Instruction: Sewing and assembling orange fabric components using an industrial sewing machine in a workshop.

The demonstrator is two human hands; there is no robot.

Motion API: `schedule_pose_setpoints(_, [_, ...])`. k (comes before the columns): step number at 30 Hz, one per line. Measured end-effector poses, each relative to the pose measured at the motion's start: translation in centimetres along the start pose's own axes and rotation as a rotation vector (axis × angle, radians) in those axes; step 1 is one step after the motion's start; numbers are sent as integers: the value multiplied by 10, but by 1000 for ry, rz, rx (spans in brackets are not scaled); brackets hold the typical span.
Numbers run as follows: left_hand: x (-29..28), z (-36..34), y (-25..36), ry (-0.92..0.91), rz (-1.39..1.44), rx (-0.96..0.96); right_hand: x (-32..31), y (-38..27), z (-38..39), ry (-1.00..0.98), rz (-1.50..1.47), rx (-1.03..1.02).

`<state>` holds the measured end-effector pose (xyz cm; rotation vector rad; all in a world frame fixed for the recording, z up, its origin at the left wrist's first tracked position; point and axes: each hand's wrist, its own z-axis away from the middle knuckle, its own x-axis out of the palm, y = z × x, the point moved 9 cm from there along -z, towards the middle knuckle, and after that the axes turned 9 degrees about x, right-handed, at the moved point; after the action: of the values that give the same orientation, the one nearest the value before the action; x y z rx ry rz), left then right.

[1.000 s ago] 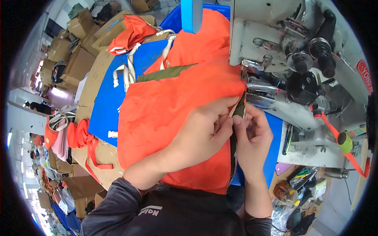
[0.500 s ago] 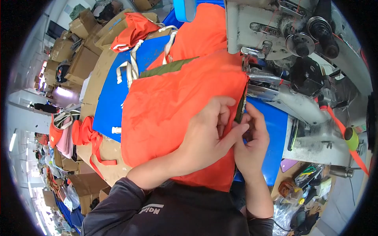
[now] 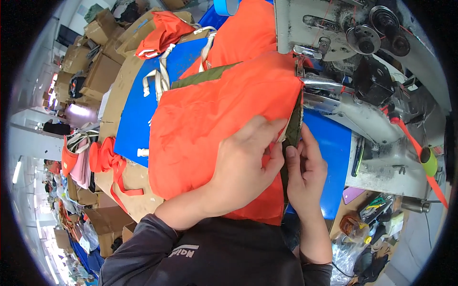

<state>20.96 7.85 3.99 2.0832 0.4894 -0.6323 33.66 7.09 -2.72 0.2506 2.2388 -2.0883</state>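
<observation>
A large orange fabric piece [image 3: 200,138] with an olive green layer [image 3: 295,121] at its right edge lies before me, its upper right corner at the needle area of the sewing machine [image 3: 305,64]. My left hand [image 3: 248,162] rests on the orange side, its fingers closed on the edge of the orange fabric. Across the gap, my right hand [image 3: 307,178] pinches the olive layer between thumb and fingers. The two layers stand apart between my hands, with the olive one showing. Some of my left fingertips are hidden by fabric.
Under the fabric is a blue board [image 3: 133,128] on the table. White straps with buckles [image 3: 162,71] lie at the upper left, near a bunched orange piece [image 3: 164,35]. An orange strap roll [image 3: 102,155] sits left. Tools and a bottle [image 3: 355,226] lie lower right.
My hands have drawn apart at the right edge, and the orange and olive layers have opened wider between them. My right thumb has come away from my left thumb.
</observation>
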Motion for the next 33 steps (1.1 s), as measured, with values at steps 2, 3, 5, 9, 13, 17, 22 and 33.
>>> schedule_pose_setpoints(2, [5,4,3,-48,-57,7,3,0,-1,13,2,-22])
schedule_pose_setpoints(3, [4,5,4,-45,-55,10,2,-1,-1,30,8,-42])
schedule_pose_setpoints(5, [3,7,7,-55,-78,34,2,-3,-3,34,46,-43])
schedule_pose_setpoints(9, [1,6,16,-55,-79,78,4,0,2,-13,-95,-5])
schedule_pose_setpoints(13, [1,1,27,-77,-3,114,7,-10,5,-2,-358,125])
schedule_pose_setpoints(17, [-1,-5,27,-65,71,104,10,-17,1,-10,-503,131])
schedule_pose_setpoints(22, [1,-13,20,-73,109,104,10,-20,-7,-50,-496,81])
schedule_pose_setpoints(33, [4,-33,8,-21,140,87,12,-10,-30,-54,-582,124])
